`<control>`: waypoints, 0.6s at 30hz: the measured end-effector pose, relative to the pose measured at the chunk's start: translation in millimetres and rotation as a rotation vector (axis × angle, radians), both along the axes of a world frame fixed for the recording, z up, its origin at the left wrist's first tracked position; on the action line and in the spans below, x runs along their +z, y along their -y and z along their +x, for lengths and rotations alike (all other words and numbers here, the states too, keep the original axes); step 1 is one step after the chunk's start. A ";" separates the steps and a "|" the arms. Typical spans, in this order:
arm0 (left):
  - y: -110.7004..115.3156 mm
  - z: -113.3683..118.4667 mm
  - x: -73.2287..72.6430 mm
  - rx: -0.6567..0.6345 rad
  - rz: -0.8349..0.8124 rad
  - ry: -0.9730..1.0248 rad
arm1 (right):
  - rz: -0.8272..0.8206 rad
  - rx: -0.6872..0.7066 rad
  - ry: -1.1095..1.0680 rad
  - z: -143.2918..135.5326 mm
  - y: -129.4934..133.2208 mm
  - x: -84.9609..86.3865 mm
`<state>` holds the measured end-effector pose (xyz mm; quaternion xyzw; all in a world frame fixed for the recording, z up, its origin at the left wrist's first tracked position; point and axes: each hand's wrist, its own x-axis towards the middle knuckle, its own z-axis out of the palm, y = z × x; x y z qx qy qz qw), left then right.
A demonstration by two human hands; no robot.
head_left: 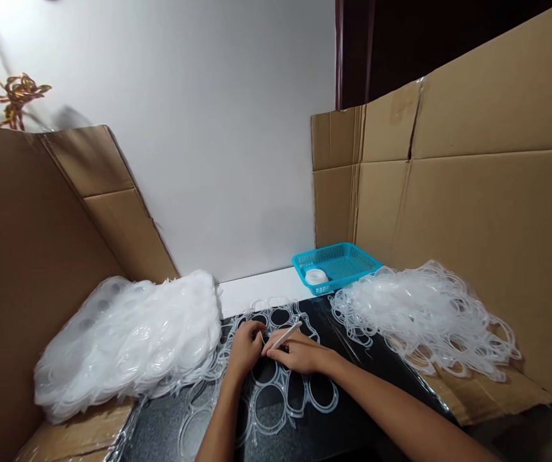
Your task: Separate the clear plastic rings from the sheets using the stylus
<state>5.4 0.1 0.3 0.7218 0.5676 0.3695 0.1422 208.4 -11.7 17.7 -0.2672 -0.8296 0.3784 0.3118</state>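
My right hand (299,352) is closed around a slim white pen-like tool (287,335), which slants up to the right; its working tip is hidden by my fingers. Close beside it, my left hand (245,350) has its fingers curled and pinching at a translucent plastic sheet of joined rings (269,408). A thin pale edge shows at the left fingertips. Both hands rest over the sheet, which lies flat on a black tabletop (160,428). Large round openings in it show the dark surface beneath.
At left stands a thick stack of translucent plastic sheets (141,333). To the right lies a loose heap of ring-shaped scraps (415,311). Behind, a blue basket (352,277) holds white round pieces (316,276). Cardboard walls (477,218) stand on both sides.
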 end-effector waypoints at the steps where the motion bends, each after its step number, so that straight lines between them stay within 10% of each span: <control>1: -0.1 0.1 -0.2 0.000 -0.002 -0.001 | 0.001 0.004 -0.001 0.2 -0.3 -0.7; 18: 3.5 5.0 10.7 0.034 -0.030 0.035 | -0.024 -0.014 0.030 2.9 -1.6 -1.0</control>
